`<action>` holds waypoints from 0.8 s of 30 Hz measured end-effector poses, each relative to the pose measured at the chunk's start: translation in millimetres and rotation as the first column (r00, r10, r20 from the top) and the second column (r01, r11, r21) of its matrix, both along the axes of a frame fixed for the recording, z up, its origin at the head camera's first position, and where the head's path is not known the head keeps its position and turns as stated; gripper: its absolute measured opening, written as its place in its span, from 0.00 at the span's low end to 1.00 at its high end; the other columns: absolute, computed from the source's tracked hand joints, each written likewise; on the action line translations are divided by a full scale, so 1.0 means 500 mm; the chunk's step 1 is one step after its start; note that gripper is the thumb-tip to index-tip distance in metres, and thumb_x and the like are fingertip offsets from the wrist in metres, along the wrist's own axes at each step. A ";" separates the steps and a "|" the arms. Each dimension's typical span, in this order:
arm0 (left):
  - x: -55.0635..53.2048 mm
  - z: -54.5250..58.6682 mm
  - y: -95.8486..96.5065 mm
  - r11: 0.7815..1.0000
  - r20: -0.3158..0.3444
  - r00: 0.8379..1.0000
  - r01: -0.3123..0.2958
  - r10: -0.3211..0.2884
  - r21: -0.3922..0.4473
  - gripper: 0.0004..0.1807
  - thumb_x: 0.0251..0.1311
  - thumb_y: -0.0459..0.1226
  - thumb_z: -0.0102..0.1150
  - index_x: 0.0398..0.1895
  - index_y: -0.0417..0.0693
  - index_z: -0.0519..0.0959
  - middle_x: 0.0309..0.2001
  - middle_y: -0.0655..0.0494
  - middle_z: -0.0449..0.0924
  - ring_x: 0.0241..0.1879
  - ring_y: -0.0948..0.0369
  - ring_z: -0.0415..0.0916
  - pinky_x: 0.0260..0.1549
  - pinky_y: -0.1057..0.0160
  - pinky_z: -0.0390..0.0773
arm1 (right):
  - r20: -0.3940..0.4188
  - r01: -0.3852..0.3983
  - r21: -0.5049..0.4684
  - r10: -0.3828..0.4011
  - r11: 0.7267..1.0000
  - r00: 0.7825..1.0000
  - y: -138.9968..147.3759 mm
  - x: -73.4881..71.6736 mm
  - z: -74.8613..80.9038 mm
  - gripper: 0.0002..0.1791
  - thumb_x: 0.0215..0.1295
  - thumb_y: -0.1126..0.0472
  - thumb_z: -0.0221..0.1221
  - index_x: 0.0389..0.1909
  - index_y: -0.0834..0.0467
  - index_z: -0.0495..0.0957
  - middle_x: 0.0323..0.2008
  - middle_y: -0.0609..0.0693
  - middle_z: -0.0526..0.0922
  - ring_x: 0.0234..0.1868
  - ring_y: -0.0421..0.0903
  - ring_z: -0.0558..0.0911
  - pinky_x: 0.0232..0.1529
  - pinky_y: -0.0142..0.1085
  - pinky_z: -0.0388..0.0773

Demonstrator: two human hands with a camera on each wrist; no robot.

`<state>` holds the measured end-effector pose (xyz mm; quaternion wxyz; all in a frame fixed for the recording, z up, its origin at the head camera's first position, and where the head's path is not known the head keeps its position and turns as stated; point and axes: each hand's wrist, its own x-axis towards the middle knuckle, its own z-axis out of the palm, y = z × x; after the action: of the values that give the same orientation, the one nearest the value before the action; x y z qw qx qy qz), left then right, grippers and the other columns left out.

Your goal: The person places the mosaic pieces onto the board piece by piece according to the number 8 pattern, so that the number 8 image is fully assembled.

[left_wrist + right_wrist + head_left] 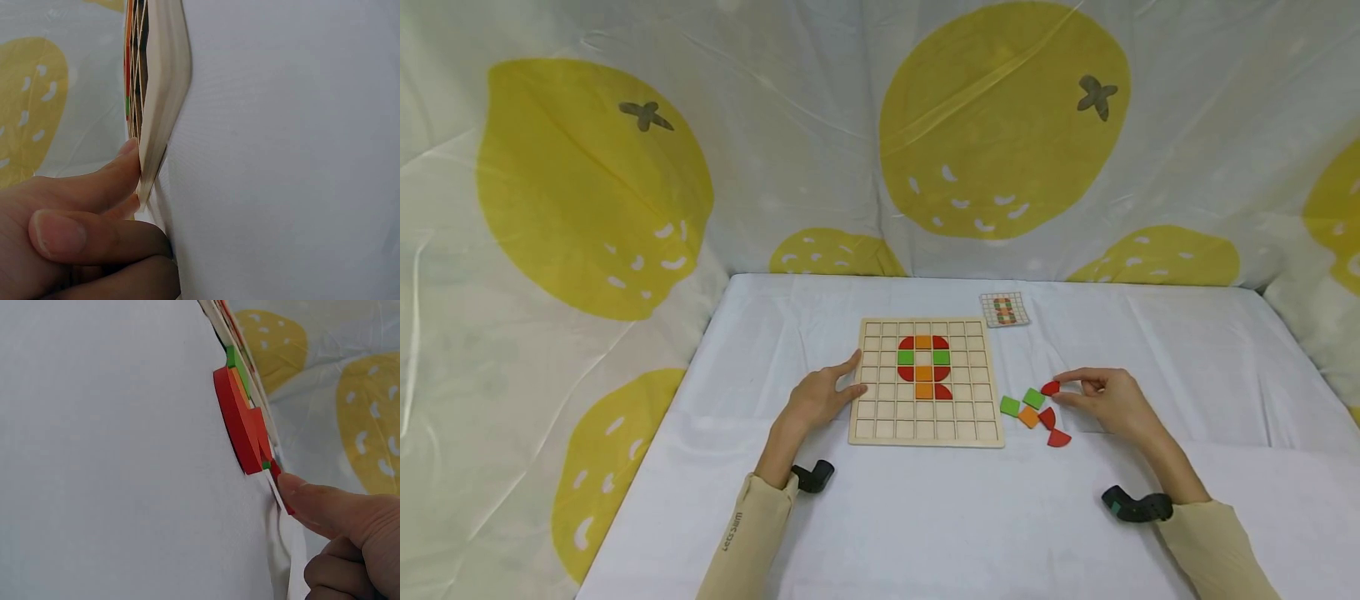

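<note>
A wooden grid board (887, 425) lies flat, with red, orange and green tiles set in its middle columns. My left hand (817, 398) rests at the board's left edge, thumb and fingertip touching the rim; the left wrist view shows a fingertip against the board's side (165, 81). With thumb and forefinger, my right hand (1116, 404) pinches a red quarter-circle tile (1050, 388), beside the loose pieces. Those are green square tiles (1033, 399), an orange square tile (1028, 417) and red quarter-circle tiles (1059, 438). In the right wrist view, the thumb (325, 503) partly hides the pinched tile.
A small pattern card (1006, 309) with a similar coloured grid lies past the board's far right corner. White cloth (925, 517) covers the table. Behind it hangs a lemon-print curtain (820, 125). Each wrist wears a black camera (1138, 506).
</note>
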<state>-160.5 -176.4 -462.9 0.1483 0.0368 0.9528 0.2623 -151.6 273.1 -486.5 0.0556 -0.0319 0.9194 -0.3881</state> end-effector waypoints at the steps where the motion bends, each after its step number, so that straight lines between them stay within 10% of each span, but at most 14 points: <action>1: 0.000 0.000 0.000 1.000 0.000 1.000 -0.001 0.001 0.000 0.38 0.74 0.51 0.58 0.82 0.61 0.56 0.77 0.44 0.66 0.75 0.42 0.65 0.67 0.40 0.72 | -0.006 -0.001 -0.002 0.001 1.000 1.000 -0.004 0.000 0.002 0.20 0.62 0.53 0.74 0.52 0.59 0.87 0.18 0.45 0.60 0.21 0.40 0.61 0.19 0.34 0.56; 24: 0.001 0.002 0.002 1.000 0.001 1.000 -0.015 0.015 -0.002 0.38 0.73 0.52 0.58 0.82 0.62 0.58 0.76 0.43 0.66 0.75 0.41 0.66 0.65 0.40 0.74 | -0.022 -0.149 -0.211 0.147 0.966 0.989 -0.282 -0.025 0.018 0.15 0.58 0.56 0.76 0.46 0.55 0.90 0.15 0.42 0.56 0.18 0.39 0.56 0.23 0.30 0.52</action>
<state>-160.0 -175.6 -462.1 0.1469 0.0296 0.9532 0.2626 -164.3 132.1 -477.5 0.0778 -0.1075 0.8681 -0.4784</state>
